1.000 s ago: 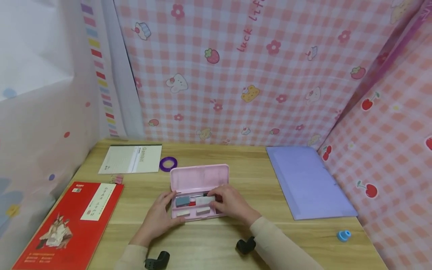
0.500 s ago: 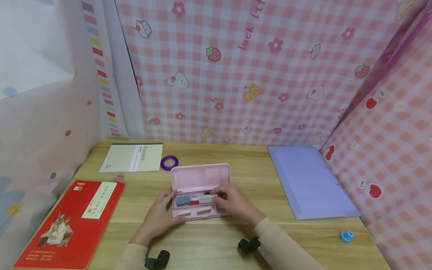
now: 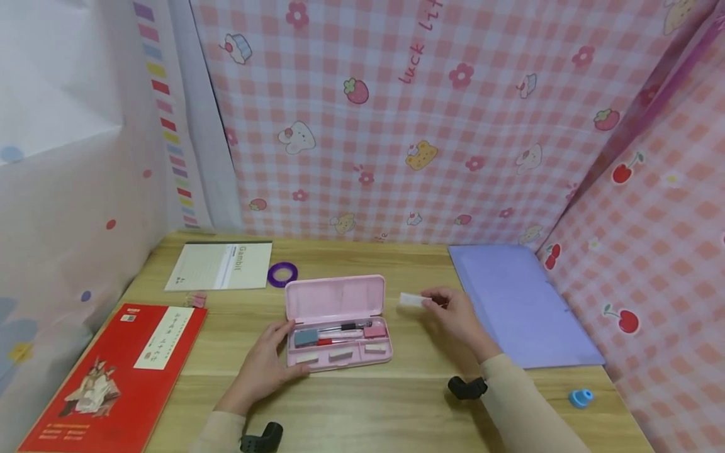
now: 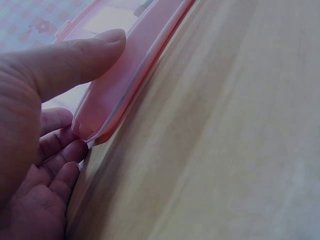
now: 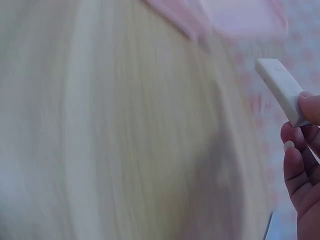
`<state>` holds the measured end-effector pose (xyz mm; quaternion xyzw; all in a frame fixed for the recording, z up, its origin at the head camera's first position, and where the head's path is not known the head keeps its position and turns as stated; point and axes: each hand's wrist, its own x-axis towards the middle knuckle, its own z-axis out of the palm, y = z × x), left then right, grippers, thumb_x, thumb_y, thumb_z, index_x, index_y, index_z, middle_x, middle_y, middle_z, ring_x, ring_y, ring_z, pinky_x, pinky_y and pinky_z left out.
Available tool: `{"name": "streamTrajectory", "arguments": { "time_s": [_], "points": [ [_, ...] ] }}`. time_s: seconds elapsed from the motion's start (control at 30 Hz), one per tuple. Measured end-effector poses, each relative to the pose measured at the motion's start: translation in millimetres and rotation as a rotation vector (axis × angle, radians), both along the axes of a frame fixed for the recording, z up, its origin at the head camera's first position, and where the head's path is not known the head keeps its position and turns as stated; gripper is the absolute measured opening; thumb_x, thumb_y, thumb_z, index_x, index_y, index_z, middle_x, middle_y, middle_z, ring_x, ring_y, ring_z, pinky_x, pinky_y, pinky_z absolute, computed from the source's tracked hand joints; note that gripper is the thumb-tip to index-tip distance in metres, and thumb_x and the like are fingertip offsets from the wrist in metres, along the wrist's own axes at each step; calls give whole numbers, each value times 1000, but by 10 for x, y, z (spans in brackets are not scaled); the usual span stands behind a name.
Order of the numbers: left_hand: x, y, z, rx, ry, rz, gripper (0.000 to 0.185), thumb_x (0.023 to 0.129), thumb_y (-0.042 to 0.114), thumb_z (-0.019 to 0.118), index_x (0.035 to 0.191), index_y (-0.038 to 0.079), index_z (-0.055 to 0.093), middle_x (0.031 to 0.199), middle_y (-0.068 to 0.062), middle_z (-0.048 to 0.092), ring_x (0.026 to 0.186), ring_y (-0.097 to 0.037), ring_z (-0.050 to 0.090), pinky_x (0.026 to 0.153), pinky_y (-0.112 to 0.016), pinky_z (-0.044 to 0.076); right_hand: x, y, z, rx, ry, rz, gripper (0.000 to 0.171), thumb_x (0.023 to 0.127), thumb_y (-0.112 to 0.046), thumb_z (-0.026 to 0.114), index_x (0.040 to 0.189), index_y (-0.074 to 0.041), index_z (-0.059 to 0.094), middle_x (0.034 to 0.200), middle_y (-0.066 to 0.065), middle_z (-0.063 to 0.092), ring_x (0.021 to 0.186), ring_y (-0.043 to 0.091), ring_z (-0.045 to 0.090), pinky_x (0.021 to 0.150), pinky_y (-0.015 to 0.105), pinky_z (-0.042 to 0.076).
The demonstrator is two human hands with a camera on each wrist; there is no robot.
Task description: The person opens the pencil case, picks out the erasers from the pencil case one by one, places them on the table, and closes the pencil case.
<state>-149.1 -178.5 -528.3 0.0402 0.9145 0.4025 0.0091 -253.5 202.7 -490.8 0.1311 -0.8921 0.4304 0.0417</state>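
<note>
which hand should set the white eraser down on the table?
Right. The right hand already pinches the white eraser above bare table; the left hand is steadying the pink pencil case.

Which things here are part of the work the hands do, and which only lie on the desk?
In use: pink case, steadied by the left hand; white eraser, pinched by the right hand.

Lying about: red book, notebook, purple tape ring, purple folder, blue sharpener.
</note>
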Motion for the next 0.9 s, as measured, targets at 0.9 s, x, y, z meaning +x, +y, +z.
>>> {"name": "streamTrajectory", "arguments": {
  "time_s": [0.9],
  "points": [
    [22,-9,-10,20,34,7,110,59,54,86,145,3,40,143,-14,41,132,-36,38,108,-55,32,-324,190,-293,115,-99,-106,30,83,-17,77,111,-10,70,94,6,64,82,18,56,69,32,48]
  ]
}}
